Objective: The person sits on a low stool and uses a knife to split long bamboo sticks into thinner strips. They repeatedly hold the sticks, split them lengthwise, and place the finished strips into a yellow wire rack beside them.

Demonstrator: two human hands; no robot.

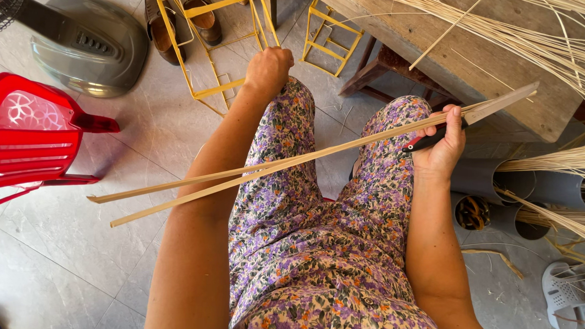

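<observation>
Item: bamboo strip (273,166), long, pale, already parted into two thin slats along most of its length. It lies slantwise across the sitter's lap; the split ends fan apart to the left of the left knee, over the grey tiled floor (66,253), and the unsplit end runs up to the right knee.

Item: knife (474,116), black handle, broad flat blade, set against the strip at the right knee, tip towards the wooden bench (446,59).

Right hand (442,150): fingers wrapped fully round knife handle and strip together, thumb pressed on top.

Left hand (268,68): closed in a fist at the left knee; whether it has hold of anything I cannot tell from here.

Handling note, as judged: keep the blade centred in the strip's thickness and twist gently rather than push, so both slats stay even; keep the thumb behind the edge; keep the loose ends apart so the split runs straight.

Nearby, relative to the knees: red plastic chair (28,130) well to the left; yellow wire frame (218,49) just beyond the left knee; bundled reeds (530,35) on the bench beyond the right knee.
</observation>
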